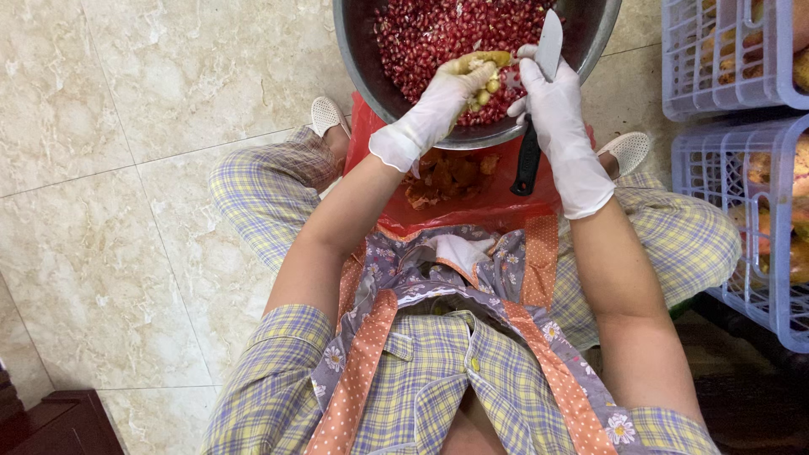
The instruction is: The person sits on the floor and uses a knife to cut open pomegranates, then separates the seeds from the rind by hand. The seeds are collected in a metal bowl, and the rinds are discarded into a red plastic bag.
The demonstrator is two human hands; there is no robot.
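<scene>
A big metal bowl (362, 59) on the floor holds a heap of red pomegranate seeds (430, 29). Over its near rim my left hand (442, 97), in a white glove, grips a yellowish piece of pomegranate (480, 72). My right hand (552, 105), also gloved, holds a knife (531, 152) with a black handle pointing toward me and the blade up over the bowl; its fingers touch the fruit piece.
A red plastic bag (472, 206) with brownish peel scraps lies between my knees, under the bowl's edge. Two pale lilac plastic crates (742, 168) of fruit stand at the right. Beige marble floor tiles (126, 168) spread to the left, with a dark wooden corner (50, 421) at bottom left.
</scene>
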